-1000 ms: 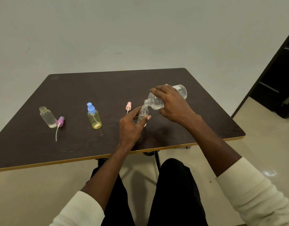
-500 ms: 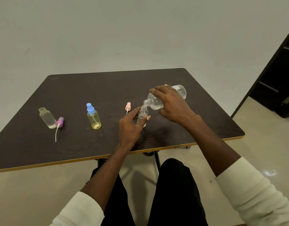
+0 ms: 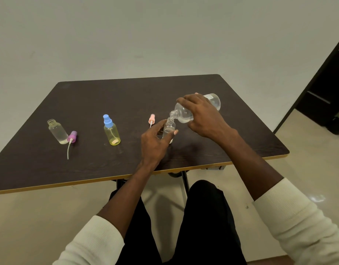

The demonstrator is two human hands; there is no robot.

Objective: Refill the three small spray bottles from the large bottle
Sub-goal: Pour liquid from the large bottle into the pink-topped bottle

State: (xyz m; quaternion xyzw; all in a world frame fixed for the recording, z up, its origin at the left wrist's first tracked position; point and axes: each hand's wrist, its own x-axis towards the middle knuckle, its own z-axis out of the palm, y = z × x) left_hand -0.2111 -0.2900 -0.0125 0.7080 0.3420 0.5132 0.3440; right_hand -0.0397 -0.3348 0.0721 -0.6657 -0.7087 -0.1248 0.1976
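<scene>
The dark table (image 3: pixel 111 96) carries everything, and the person sits at its near edge with both arms reaching over it. The right hand (image 3: pixel 202 113) wraps its fingers round the large bottle (image 3: pixel 212 101), which is tipped well over to the left so that its open neck sits just above the mouth of a small clear bottle (image 3: pixel 169 130). The left hand (image 3: pixel 154 142) steadies that small bottle upright on the table, thumb and fingers curled about its sides. It looks partly filled, though the level is hard to read, so this pour seems to be in progress

Left of the hands stands a yellow bottle (image 3: pixel 111 133) with its blue sprayer screwed on; it appears to hold liquid and is probably finished. Furthest left stands an open clear bottle (image 3: pixel 57 131) with only a little liquid at the bottom, which most likely waits its turn

The purple sprayer (image 3: pixel 72 136) lies just beside that open bottle, its tube trailing toward the near edge, and the pink sprayer (image 3: pixel 151 119) lies near the left hand. Both have yet to be put back on
</scene>
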